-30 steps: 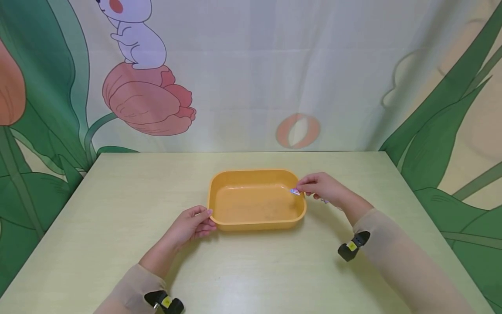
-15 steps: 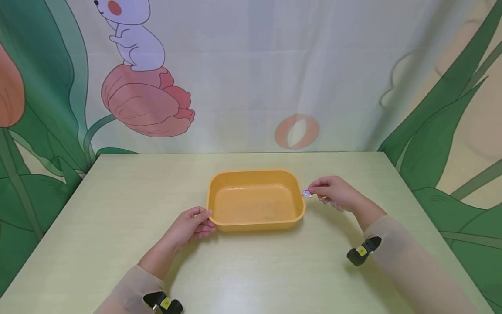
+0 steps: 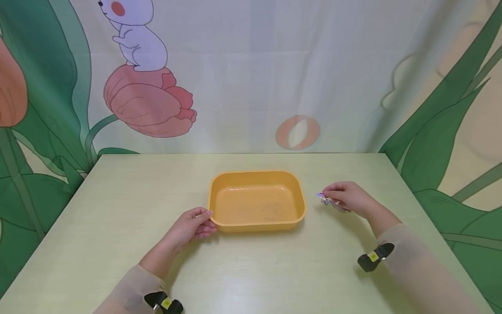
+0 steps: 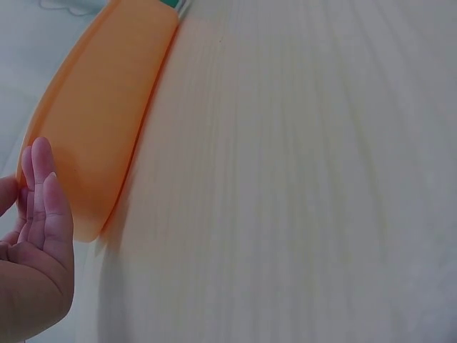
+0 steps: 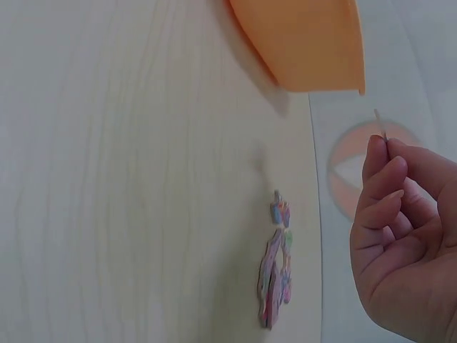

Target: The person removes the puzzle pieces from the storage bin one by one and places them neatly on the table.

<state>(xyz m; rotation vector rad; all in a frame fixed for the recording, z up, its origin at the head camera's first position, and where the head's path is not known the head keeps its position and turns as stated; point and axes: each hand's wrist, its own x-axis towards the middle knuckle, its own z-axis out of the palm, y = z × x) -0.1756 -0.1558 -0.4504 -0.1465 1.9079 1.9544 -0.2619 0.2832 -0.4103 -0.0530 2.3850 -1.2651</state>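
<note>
A yellow-orange rectangular tray point(image 3: 255, 205) sits on the table, its visible inside bare. My left hand point(image 3: 192, 226) pinches its near left corner, thumb on the rim and fingers along the outer wall. In the left wrist view, those fingers lie against the orange tray wall point(image 4: 107, 114). My right hand point(image 3: 351, 198) is off to the right of the tray. Between thumb and forefinger it pinches a small flat colourful piece point(image 3: 320, 196), seen edge-on as a thin sliver point(image 5: 380, 125) in the right wrist view. Several flat, colourful printed pieces point(image 5: 271, 279) lie on the table beneath that hand.
The pale wooden table point(image 3: 251, 270) reaches back to a printed curtain point(image 3: 235, 87) with flowers and a cartoon animal. Small black wrist cameras are strapped to both sleeves, one on the left point(image 3: 164, 302) and one on the right point(image 3: 374, 257).
My right hand has moved right, away from the tray's right rim, still pinching the small flat piece. More of the loose pieces came into view, then the hand covered part of them. My left hand stays put.
</note>
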